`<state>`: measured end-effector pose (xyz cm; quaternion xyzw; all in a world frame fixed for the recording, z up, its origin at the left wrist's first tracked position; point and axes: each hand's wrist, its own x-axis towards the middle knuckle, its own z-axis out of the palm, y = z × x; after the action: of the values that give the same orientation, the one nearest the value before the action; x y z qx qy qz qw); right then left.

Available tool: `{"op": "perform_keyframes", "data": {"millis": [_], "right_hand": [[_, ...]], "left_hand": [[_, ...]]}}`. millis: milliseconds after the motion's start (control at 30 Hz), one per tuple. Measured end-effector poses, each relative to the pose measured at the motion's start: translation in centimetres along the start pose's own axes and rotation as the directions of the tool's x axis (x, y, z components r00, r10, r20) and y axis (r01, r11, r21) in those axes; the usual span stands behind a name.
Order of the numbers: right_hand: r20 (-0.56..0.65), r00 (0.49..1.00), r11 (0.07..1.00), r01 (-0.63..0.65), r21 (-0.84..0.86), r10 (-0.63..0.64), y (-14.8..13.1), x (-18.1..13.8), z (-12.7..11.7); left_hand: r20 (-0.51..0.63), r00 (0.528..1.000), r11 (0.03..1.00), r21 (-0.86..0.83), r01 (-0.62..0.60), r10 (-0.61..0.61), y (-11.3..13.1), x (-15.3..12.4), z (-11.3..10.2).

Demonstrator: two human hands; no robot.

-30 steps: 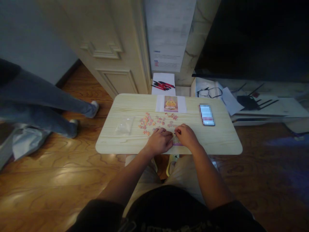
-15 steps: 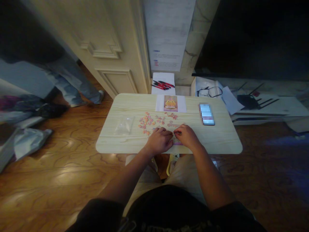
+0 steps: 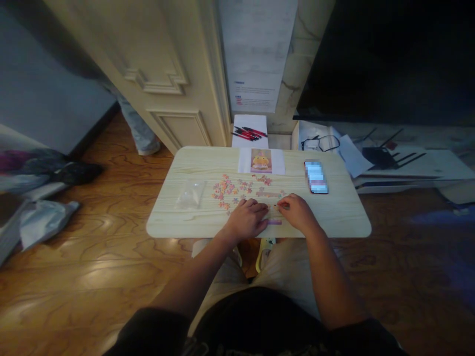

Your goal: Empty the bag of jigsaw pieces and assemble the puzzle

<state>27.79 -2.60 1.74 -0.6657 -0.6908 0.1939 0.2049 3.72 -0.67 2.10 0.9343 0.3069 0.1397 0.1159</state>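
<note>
On the left part of the pale desk (image 3: 345,212), a transparent plastic bag (image 3: 190,194) is lying beside the loose puzzle pieces (image 3: 223,187); I cannot tell whether it is holding anything. Beyond the far right corner, a white box (image 3: 310,129) is containing a dark, thin, looped item (image 3: 316,138).

The desk's near edge is running close below both hands, and its corners are curving round. Wood grain is stretching from the right hand (image 3: 296,211) out to the right edge, with a phone (image 3: 316,177) lying farther back. Along the far edge, a printed picture (image 3: 261,160) is resting flat, and smaller clusters of pieces are spreading between it and the hands. A purple strip (image 3: 274,222) is lying between the hands, nearer the front edge.

Both forearms are reaching forward and converging. The left hand (image 3: 247,217) is resting palm down, its fingers bending toward the right hand. The right fingertips are drawing together near small pieces; whether either hand is gripping one, I cannot tell.
</note>
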Motion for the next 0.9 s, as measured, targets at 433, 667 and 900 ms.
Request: {"op": "perform_keyframes", "data": {"millis": [433,667,900], "right_hand": [[0.004,1.0,0.998,0.017,-0.06,-0.017,-1.4,0.1,0.5],[0.004,0.999,0.998,0.04,-0.041,-0.04,-3.0,0.7,1.0],[-0.002,0.999,0.995,-0.049,-0.086,0.049,-2.0,0.1,0.5]], "left_hand": [[-0.078,0.994,0.996,-0.036,0.08,-0.083,-1.1,-3.2,-0.3],[-0.23,0.9,0.927,-0.029,0.374,-0.371,-4.8,-4.3,-1.3],[-0.164,0.866,0.858,0.142,0.494,-0.472,-7.2,-0.6,-2.8]]}}
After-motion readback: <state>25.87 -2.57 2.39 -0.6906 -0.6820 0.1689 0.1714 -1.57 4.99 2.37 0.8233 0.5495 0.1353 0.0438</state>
